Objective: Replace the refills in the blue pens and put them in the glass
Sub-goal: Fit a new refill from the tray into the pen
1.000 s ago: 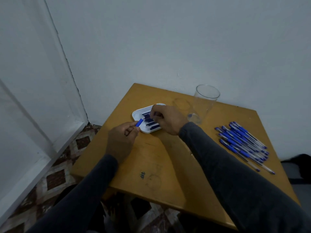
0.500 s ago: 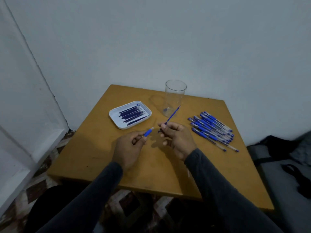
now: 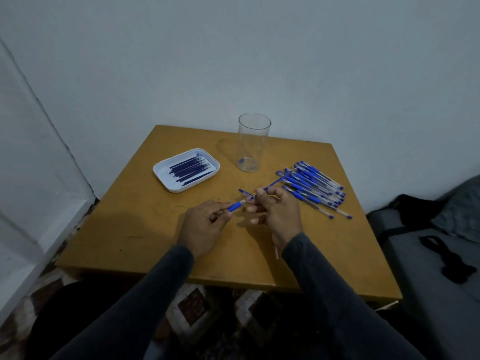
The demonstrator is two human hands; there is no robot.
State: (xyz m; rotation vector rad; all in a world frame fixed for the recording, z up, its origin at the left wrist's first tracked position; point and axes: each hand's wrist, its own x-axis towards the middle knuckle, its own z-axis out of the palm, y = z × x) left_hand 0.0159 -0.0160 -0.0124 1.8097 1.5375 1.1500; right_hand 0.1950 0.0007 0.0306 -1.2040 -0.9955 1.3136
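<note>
The square ochre wooden desk carries everything in this scene, set against a pale wall. At its far edge stands the tall clear cylindrical glass, upright and with no pens in it. Left of the glass lies the white rounded-rectangular tray, holding a row of dark blue refills. On the right, well apart from the tray, rests the heap of blue-gripped clear plastic pens.

My left hand pinches the clear pen barrel with its blue rubber grip between thumb and forefinger, open end facing right. My right hand pinches one thin dark blue refill near its lower end; the refill slants up and to the right, over the pen heap. A small blue piece, probably a cap, lies just beyond the fingertips.

The refill's near end sits just beside the barrel's mouth, and whether it has entered I cannot tell. To do this step well, I judge that I should bring the refill into line with the barrel's axis before pushing, hold the barrel steady, and press gently so the thin tube does not bend.
</note>
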